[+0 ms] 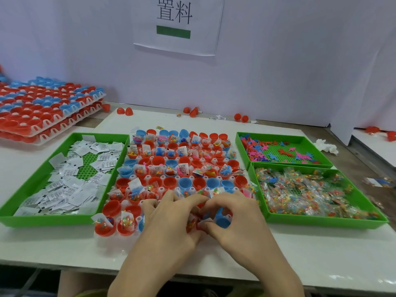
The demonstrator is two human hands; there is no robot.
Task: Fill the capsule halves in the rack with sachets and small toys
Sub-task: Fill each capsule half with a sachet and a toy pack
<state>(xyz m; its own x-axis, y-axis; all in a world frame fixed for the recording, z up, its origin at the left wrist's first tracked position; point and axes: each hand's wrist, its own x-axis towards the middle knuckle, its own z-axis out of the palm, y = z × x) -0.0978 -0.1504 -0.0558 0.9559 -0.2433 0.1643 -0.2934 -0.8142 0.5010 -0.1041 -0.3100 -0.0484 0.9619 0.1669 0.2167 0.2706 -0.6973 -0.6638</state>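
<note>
We've got both hands down at the near row of the rack (147, 178). The left hand (171, 219) and right hand (233, 217) are curled in together, pinching a sachet (205, 220) to tuck it into a capsule half. Supplies sit within reach: sachet tray (64, 217) on the left, toy tray (285, 165) and bead-packet tray (321, 220) on the right. Filled neighbours crowd in, so it's easy to knock them.

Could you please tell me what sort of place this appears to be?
Likely a hand-packing station in a toy workshop: a rack of capsule halves, green trays of sachets and toys beside it, more loaded racks stacked at far left, and a printed sign on the partition.
</note>
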